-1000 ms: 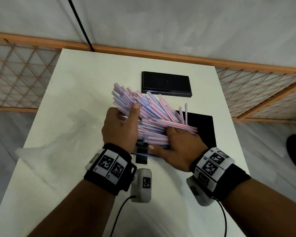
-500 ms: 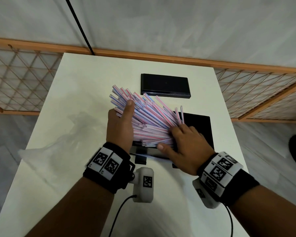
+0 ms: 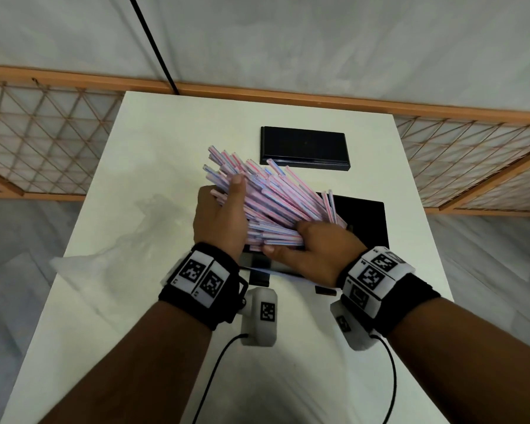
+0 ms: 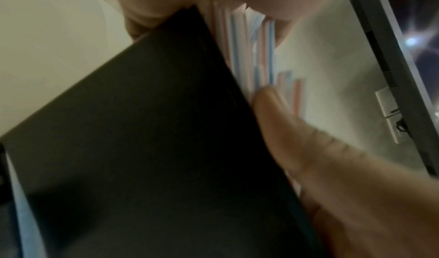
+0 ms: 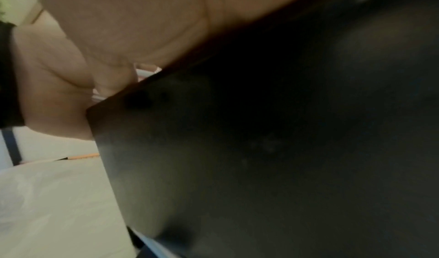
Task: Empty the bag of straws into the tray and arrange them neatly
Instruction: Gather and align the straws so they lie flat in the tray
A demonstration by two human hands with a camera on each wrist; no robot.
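Observation:
A thick bundle of pink, blue and white striped straws (image 3: 276, 203) fans out toward the far left above the black tray (image 3: 367, 221). My left hand (image 3: 227, 206) grips the bundle's left side, thumb laid over the top. My right hand (image 3: 291, 240) grips the near right ends, fingers curled over them and thumb below. In the left wrist view the straws (image 4: 249, 46) run along the tray's dark edge (image 4: 166, 130). The right wrist view shows mostly the tray (image 5: 285, 149), with a few straw ends (image 5: 145, 72) by my palm. The empty clear bag (image 3: 120, 243) lies crumpled on the left.
A second black tray or lid (image 3: 303, 148) lies at the far middle of the white table (image 3: 166, 133). A wooden lattice railing (image 3: 43, 142) borders both sides. Cables trail from the wrist cameras across the near tabletop.
My right hand has slid in over the loose right ends and pushed them toward the left hand, so the bundle is tighter. The left hand keeps its hold.

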